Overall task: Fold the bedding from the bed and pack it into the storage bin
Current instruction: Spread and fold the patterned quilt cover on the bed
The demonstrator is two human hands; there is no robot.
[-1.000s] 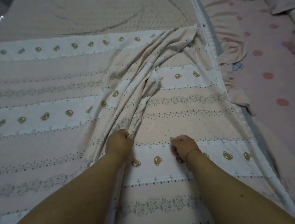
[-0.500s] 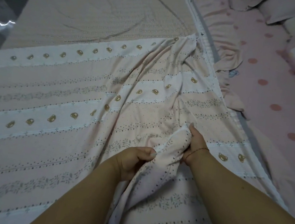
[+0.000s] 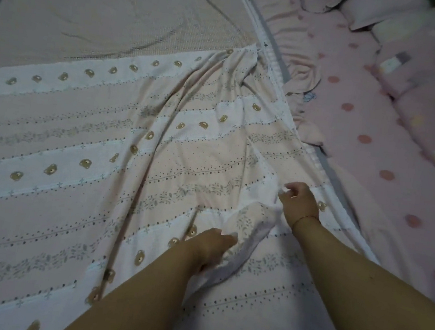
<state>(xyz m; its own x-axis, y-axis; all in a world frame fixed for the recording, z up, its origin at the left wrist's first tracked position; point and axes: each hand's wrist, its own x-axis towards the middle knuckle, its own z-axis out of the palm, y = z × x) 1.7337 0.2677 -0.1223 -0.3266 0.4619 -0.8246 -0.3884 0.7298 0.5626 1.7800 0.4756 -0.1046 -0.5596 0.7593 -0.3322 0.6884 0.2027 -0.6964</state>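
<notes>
While the bear-print sheet lies spread across the bed, the 2 hands, left hand and right hand, each pinch a raised ridge, likely gathering the first fold, which next needs lifting clear.

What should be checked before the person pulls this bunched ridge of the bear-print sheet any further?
1. Left hand grips the ridge of the bear-print sheet: ok.
2. Right hand pinches the sheet's fabric: ok.
3. Sheet lies flat for folding: not ok, long creases fan toward the far corner.
4. Far corner free of the white rail: cannot tell.
5. Storage bin within reach: cannot tell, none in view.
</notes>
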